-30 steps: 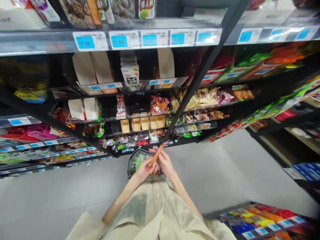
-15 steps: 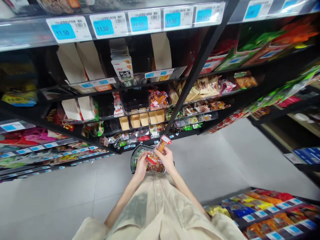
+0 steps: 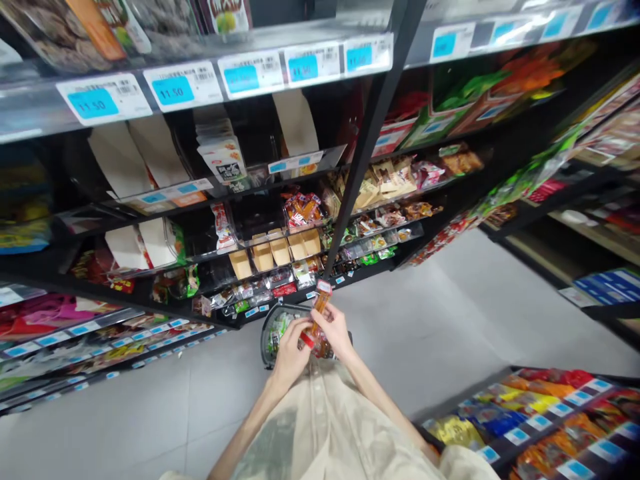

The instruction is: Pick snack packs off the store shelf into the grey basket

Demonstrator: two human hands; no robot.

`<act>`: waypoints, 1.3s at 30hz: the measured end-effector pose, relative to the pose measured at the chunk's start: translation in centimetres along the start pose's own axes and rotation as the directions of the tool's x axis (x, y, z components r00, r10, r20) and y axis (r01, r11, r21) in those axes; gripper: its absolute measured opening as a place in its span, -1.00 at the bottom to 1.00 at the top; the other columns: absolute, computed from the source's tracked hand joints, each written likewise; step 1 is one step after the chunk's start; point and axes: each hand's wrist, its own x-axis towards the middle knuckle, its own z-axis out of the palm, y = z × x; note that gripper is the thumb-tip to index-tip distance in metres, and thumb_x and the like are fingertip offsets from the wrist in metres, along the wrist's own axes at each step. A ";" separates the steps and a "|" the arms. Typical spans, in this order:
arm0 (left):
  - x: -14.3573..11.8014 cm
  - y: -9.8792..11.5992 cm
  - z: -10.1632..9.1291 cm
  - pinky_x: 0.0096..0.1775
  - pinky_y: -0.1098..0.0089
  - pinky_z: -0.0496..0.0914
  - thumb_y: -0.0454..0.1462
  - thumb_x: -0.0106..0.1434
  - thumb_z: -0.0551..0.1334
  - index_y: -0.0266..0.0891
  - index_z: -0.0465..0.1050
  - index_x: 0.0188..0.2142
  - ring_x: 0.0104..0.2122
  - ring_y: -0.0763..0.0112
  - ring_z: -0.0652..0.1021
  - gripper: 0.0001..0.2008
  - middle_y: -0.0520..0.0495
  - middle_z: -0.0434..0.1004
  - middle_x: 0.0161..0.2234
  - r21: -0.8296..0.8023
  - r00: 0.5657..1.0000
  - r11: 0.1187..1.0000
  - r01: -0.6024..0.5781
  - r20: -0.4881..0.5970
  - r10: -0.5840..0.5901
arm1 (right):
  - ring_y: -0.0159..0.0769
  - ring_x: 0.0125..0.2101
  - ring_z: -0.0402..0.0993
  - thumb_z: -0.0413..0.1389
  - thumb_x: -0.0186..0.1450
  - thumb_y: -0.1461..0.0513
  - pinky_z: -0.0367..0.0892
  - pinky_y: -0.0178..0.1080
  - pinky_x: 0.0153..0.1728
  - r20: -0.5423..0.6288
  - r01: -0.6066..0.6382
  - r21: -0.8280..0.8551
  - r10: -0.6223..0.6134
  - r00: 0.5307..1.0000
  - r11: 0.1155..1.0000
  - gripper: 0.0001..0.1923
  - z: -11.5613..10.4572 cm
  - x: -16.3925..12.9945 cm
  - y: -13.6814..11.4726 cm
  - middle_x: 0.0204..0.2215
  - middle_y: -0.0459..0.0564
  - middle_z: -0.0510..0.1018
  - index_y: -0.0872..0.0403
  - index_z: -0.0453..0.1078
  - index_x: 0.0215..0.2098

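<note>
A: Head view, what are the hands doing?

B: Both meet in front of the person's chest, low in the middle. The left hand (image 3: 291, 349) has its fingers curled and pinching the lower, red end of a slim orange snack packet (image 3: 316, 313). The right hand (image 3: 336, 331) pinches the same packet a little higher, thumb against fingers, pressed together rather than spread.

A: How does the packet sit?

B: It stands tilted, its top end leaning up and to the right, with a pale label with a red edge at that tip. It is held in the air, not resting on any shelf.

A: What lies under it?

B: A dark shopping basket (image 3: 267, 331) on the grey floor (image 3: 150, 407), just beyond the hands, with green and red packets inside. The packet hovers over the basket's near rim.

A: And around?

B: Black store shelves (image 3: 350, 167) rise ahead, crowded with snack bags and small cardboard boxes. Blue price tags (image 3: 173, 89) line the front edge of the top shelf. A lower display of colourful packets (image 3: 530, 413) fills the bottom right corner. The person's cream garment (image 3: 325, 433) fills the bottom middle.
</note>
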 end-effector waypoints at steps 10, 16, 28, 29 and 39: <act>1.9 -0.6 -0.7 -0.34 0.41 0.29 0.01 0.33 0.24 -0.21 0.35 -0.36 -0.43 0.38 0.46 -0.65 0.00 0.47 -0.45 -0.322 0.936 0.889 0.325 -0.024 -0.351 | -0.25 -0.23 0.52 0.37 0.18 0.05 0.48 -0.24 -0.23 0.138 0.024 0.038 -0.030 0.990 0.999 -0.51 0.2 0.4 -0.5 -0.15 0.03 0.59 0.03 0.48 0.02; 0.7 -2.5 1.1 -0.36 0.43 0.28 0.16 0.26 0.26 -0.21 0.25 -0.44 -0.45 0.40 0.39 -0.50 0.03 0.37 -0.48 -0.410 0.930 0.845 0.343 0.022 -0.366 | -0.27 -0.25 0.56 0.40 0.16 0.13 0.46 -0.26 -0.23 0.211 -0.053 0.123 0.026 0.977 0.991 -0.36 0.3 -0.7 1.7 -0.22 -0.03 0.61 -0.01 0.32 0.15; -0.9 -3.2 -0.2 -0.10 0.24 0.45 0.19 0.30 0.22 -0.23 0.44 -0.20 -0.24 0.16 0.63 -0.49 -0.18 0.66 -0.25 -0.424 0.903 0.797 0.430 0.215 -0.373 | -0.21 -0.33 0.63 0.47 0.02 0.02 0.51 -0.20 -0.29 -0.049 0.089 0.227 -0.080 0.996 0.970 -0.31 1.8 8.3 -2.3 -0.30 -0.05 0.61 0.05 0.37 0.02; -1.4 -3.5 -0.3 -0.10 0.24 0.45 0.20 0.30 0.21 -0.23 0.44 -0.20 -0.22 0.16 0.63 -0.48 -0.19 0.66 -0.24 -0.412 0.899 0.799 0.439 0.211 -0.385 | -0.23 -0.32 0.63 0.47 0.03 0.02 0.51 -0.21 -0.28 -0.067 0.109 0.223 -0.096 0.993 0.969 -0.31 1.7 9.3 -2.4 -0.30 -0.04 0.62 0.07 0.38 0.03; -7.3 -8.8 -2.5 -0.05 0.21 0.49 0.32 0.24 0.13 -0.21 0.52 -0.16 -0.18 0.11 0.64 -0.34 -0.20 0.67 -0.18 -0.261 0.863 0.832 0.490 0.009 -0.505 | -0.11 0.10 0.50 0.18 0.28 0.05 0.45 -0.07 0.08 -0.149 0.382 -0.279 -0.432 0.890 0.881 -0.28 5.1 26.9 -11.6 0.15 0.29 0.50 0.21 0.21 0.30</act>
